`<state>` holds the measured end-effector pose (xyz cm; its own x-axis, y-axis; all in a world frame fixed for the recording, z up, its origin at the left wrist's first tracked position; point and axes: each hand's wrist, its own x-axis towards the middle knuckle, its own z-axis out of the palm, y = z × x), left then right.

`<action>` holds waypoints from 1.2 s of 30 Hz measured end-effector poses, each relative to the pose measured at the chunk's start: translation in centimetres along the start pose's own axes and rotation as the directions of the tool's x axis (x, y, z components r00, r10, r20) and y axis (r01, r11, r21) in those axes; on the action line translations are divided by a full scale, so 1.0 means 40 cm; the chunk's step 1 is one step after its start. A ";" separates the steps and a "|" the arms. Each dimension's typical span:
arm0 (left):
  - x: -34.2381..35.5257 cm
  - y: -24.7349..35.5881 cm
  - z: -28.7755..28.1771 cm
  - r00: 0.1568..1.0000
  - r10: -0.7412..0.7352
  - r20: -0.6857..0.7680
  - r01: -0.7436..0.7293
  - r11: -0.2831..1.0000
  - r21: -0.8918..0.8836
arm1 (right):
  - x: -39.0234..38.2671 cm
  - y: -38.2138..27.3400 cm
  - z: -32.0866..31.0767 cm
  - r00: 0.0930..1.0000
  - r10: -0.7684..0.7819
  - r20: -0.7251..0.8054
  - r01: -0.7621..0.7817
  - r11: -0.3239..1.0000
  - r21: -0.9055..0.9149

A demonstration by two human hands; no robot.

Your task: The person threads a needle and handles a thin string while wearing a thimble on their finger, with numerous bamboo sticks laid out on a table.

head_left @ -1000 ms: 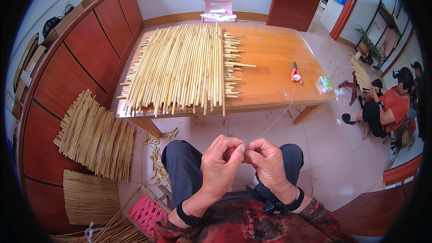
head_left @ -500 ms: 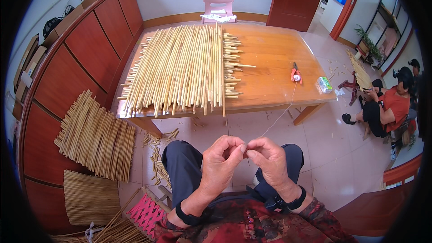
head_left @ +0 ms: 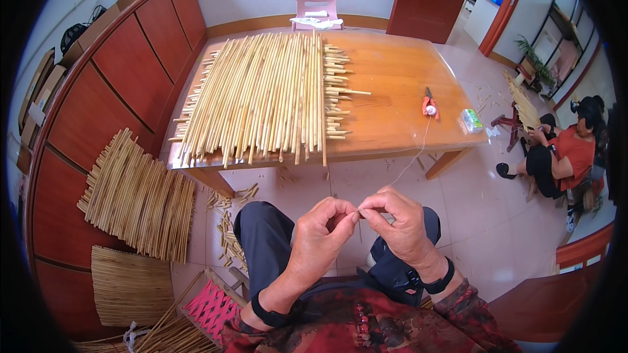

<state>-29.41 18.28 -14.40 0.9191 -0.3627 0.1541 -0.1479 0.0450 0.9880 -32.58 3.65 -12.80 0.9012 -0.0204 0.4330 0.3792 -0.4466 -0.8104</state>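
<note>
Over my lap, my left hand (head_left: 325, 227) and my right hand (head_left: 398, 223) meet with thumbs and forefingers pinched together. A thin white thread (head_left: 411, 164) runs from a small white ball of thread (head_left: 431, 110) on the table to my right hand's fingers. What the left fingertips pinch is too small to make out. A short, thin strand hangs just below the fingertips. In front of me, a large layer of pale stalks (head_left: 261, 98) lies lengthwise over crosswise stalks on the wooden table (head_left: 386, 59). Red-handled pliers (head_left: 428, 99) lie by the ball.
A small green-and-white box (head_left: 470, 120) sits at the table's right edge. Stalk mats (head_left: 140, 196) lean by red cabinets (head_left: 72, 222) at left. Cut stalk pieces (head_left: 230, 243) litter the floor. A pink chair (head_left: 316, 1) stands behind; a person in red (head_left: 575, 153) sits at right.
My right hand has risen slightly and turned, its fingers still pinched against the left ones. My left hand has hardly moved. The view has shifted a little.
</note>
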 end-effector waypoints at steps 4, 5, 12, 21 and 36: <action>0.002 0.006 -0.005 0.994 -0.088 0.065 0.094 0.992 -0.079 | -0.002 0.005 0.004 0.999 -0.043 -0.013 0.042 0.996 -0.081; 0.001 0.006 -0.005 0.994 -0.090 0.064 0.095 0.992 -0.079 | -0.003 0.008 0.006 0.998 -0.057 -0.008 0.055 0.993 -0.106; 0.002 0.006 0.002 0.982 -0.151 0.116 0.179 0.942 -0.284 | -0.024 0.031 0.031 0.991 0.077 -0.111 -0.061 0.989 0.134; -0.002 0.014 0.002 0.973 -0.208 0.102 0.230 0.912 -0.338 | -0.030 0.012 0.029 0.968 0.236 -0.084 -0.177 0.883 0.435; 0.002 0.023 -0.004 1.000 -0.023 -0.006 0.021 0.977 -0.214 | -0.050 0.041 -0.022 0.903 0.429 -0.022 -0.272 0.611 0.743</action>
<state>-29.44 18.44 -13.48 0.9243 -0.3584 0.1312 -0.0466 0.2354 0.9708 -33.95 2.16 -14.66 0.9719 -0.2296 0.0522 0.1426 0.3976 -0.9064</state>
